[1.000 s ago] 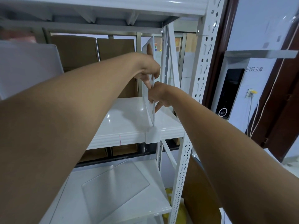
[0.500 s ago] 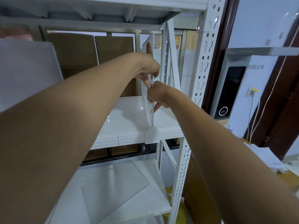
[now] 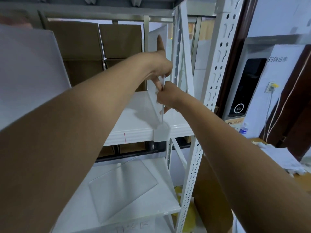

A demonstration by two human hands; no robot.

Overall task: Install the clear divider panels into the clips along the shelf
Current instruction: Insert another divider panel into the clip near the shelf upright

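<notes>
A clear divider panel [image 3: 155,98] stands upright on the white middle shelf [image 3: 134,121], its front edge running down into a translucent clip [image 3: 161,132] on the shelf's front lip. My left hand [image 3: 159,68] pinches the panel's front edge high up, index finger stretched up along the panel. My right hand [image 3: 166,96] grips the same edge just below. A second clear panel [image 3: 122,187] lies flat on the lower shelf [image 3: 161,204]. Another panel [image 3: 25,78] stands at the far left.
Cardboard boxes [image 3: 96,52] fill the back of the middle shelf. A perforated white upright [image 3: 217,68] stands right of my hands. A red mark [image 3: 124,137] is on the shelf lip. A scanner unit [image 3: 245,88], a socket and papers [image 3: 282,158] are to the right.
Both hands keep their grip on the panel's front edge. The view has shifted slightly closer and lower; the panel stays seated in the clip.
</notes>
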